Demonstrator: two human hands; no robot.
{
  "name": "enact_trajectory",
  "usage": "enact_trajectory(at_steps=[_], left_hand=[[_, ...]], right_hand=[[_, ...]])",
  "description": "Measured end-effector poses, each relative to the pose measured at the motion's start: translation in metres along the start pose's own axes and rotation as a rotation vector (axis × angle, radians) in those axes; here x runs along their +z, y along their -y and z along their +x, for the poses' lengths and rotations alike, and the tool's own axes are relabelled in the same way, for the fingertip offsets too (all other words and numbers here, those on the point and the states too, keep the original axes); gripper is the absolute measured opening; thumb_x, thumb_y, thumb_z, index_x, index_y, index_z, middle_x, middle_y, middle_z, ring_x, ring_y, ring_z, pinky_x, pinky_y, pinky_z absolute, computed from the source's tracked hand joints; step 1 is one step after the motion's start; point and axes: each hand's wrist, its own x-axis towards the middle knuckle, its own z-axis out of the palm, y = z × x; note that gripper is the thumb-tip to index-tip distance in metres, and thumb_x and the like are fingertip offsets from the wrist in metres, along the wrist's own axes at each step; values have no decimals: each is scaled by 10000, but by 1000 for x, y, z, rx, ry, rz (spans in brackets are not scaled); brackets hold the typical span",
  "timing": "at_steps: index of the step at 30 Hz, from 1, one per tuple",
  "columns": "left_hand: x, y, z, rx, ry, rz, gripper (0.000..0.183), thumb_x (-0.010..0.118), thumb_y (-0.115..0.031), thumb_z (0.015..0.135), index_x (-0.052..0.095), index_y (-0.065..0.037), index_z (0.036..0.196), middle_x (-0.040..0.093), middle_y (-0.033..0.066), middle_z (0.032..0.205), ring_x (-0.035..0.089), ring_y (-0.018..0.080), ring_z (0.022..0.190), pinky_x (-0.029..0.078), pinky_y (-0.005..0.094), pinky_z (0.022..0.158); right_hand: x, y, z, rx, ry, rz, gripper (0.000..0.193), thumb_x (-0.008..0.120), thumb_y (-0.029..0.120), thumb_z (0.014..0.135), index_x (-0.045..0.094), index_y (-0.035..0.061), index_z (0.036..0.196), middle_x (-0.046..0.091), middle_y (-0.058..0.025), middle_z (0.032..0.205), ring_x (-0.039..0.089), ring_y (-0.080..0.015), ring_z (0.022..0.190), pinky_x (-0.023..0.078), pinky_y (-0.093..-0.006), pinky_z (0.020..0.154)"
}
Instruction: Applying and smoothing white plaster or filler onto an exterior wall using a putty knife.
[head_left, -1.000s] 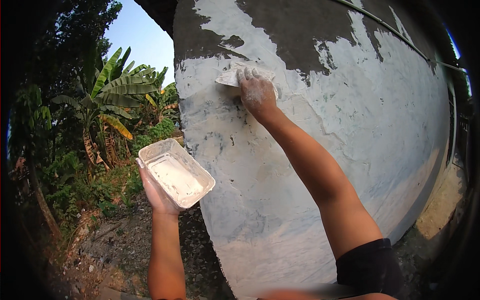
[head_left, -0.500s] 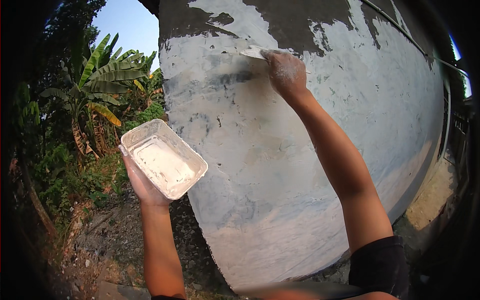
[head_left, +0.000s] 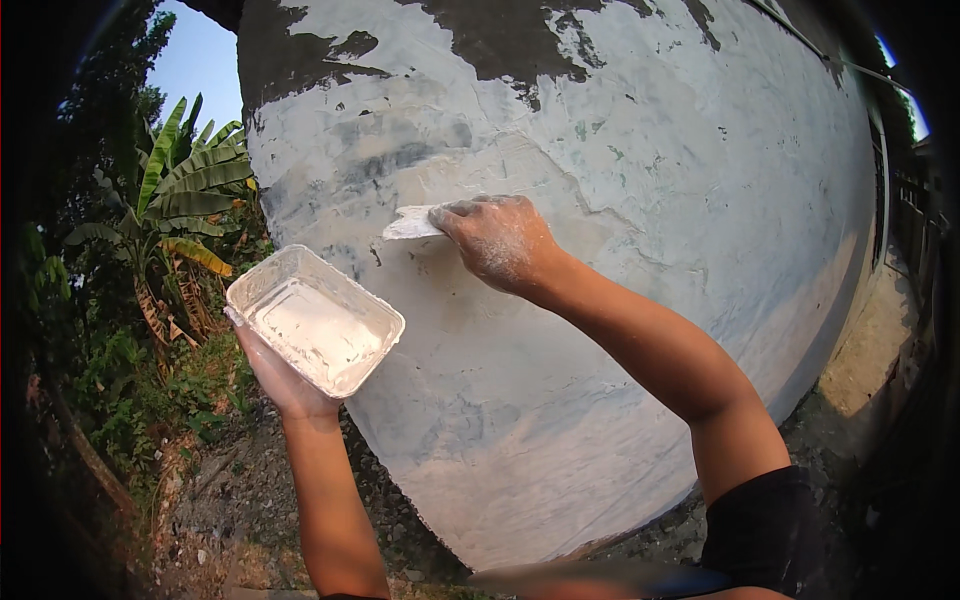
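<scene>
Outdoors, daylight. On my feed I get a big wall, whitish, dark grey patches up top. Left side: banana plants, low greenery, blue sky. Stony ground below, mostly shaded. Far right I see sunlit ground; thin pipe along the wall's upper right.

- Single view: head, left unit of a side-by-side fisheye pair, worn on the person's head.
- Faces forward and down at the wall; upright, unmirrored.
- Close range: left hand and right hand within arm's reach, forearms coming in from below.
- Wide coverage: plants left, ground below; wall curves toward rim.
</scene>
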Motion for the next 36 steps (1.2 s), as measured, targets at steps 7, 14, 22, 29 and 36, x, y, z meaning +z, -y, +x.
enact_trajectory(at_steps=[7, 14, 22, 29, 36], left_hand=[[19, 71, -7, -38, 3, -98, 573, 359, -543, 1037, 522, -102, 1366, 585, 83, 1327, 592, 295, 1165, 507, 465, 995], [12, 102, -34, -58, -91, -49, 595, 373, -554, 1034, 510, -92, 1382, 568, 101, 1354, 582, 310, 1184, 507, 483, 997], [2, 136, -94, -79, -298, 82, 603, 363, -557, 1031, 504, -84, 1377, 595, 87, 1296, 608, 263, 1141, 527, 414, 962], [-23, 152, -154, -111, -360, 262, 705, 401, -608, 1002, 429, -61, 1446, 533, 117, 1389, 559, 286, 1223, 494, 428, 1015], [-46, 159, -172, 45, -182, 295, 687, 524, -603, 961, 379, -120, 1427, 514, 106, 1365, 528, 286, 1256, 495, 458, 1025]], right_hand=[[0, -140, 16, 290, -397, -52, 468, 584, 43, 853, 591, 89, 1319, 694, -166, 1084, 675, -359, 955, 555, -475, 783], [26, -93, -70, 80, -225, -19, 557, 595, 46, 821, 543, 62, 1376, 617, -160, 1319, 645, -353, 1100, 549, -436, 892], [-21, -64, -164, 342, 319, 428, 296, 635, 142, 922, 673, 16, 1187, 707, -135, 880, 653, -212, 757, 534, -377, 716], [-65, -13, -232, 794, 240, 1127, 395, 656, 264, 947, 659, -72, 1154, 679, -204, 775, 647, -161, 723, 525, -332, 693], [-42, -9, -275, 637, 428, 947, 387, 661, 233, 945, 617, -62, 1191, 686, -263, 826, 698, -316, 740, 530, -401, 709]])
